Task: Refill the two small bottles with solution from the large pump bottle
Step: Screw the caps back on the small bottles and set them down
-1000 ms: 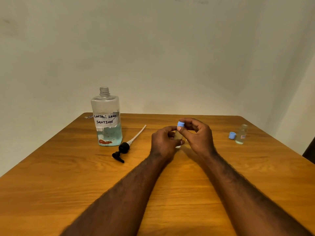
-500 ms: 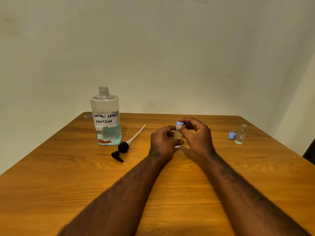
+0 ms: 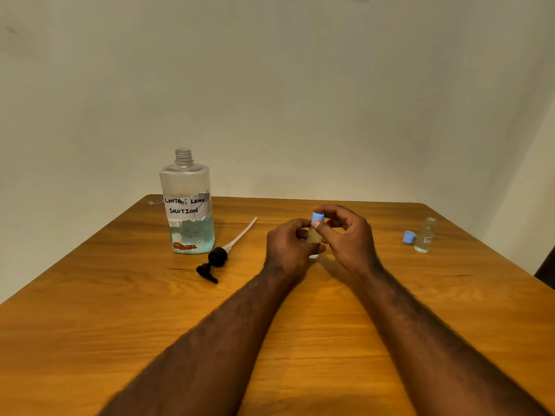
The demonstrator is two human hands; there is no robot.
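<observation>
Left to right, checked against a second ago. The large pump bottle [image 3: 187,202] stands at the same spot on the left of the table [image 3: 90,310], with its neck open and the bluish solution low. Its pump head [image 3: 214,261] lies on the wood just beside it, tube pointing away. Neither has moved.

Our left hand [image 3: 286,250] is curled round the small bottle [image 3: 313,237] at mid-table, fingers wrapped on its body. We cannot tell if the base touches the wood. Our right hand [image 3: 351,238] pinches the blue cap [image 3: 317,218] on top between thumb and forefinger. The only change is a slight shift of those fingers on the cap, so we judge a twist is in progress. On or off, we cannot tell — fingers hide the fill level.

Further right, a loose blue cap [image 3: 408,237] lies just beside the second small bottle [image 3: 424,237], which stands uncapped with some clear liquid in it.

Only the pump head lies near our reach to the large bottle — and a knock to either open neck could spill.
</observation>
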